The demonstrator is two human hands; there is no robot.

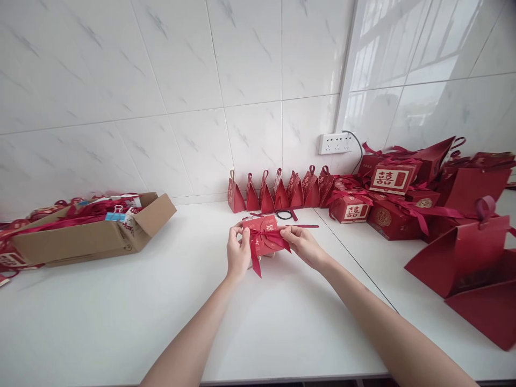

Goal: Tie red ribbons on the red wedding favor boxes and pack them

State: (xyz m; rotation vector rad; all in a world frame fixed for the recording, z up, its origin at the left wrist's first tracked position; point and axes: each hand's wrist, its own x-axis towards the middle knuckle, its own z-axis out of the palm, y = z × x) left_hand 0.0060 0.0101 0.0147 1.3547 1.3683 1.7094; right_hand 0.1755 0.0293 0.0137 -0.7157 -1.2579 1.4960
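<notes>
A small red gift box (pixel 264 224) with gold lettering is between my two hands, just above the white tabletop. A dark red ribbon (pixel 266 236) is tied in a bow across its top, and one tail hangs down in front. My left hand (pixel 238 251) is closed at the box's left edge, thumb and fingers pinching the bow's left side. On the other side, my right hand (pixel 305 246) pinches the bow's right loop between thumb and fingers. The underside of the box is mostly hidden.
A cardboard box (pixel 80 242) of ribbons stands at left. Several small red triangular boxes (pixel 266 199) line the wall. Finished-looking red boxes (pixel 392 177) are piled at right, beside larger red bags (pixel 463 258). A black ring (pixel 284 211) lies behind my hands; a power strip (pixel 335 143) is on the wall.
</notes>
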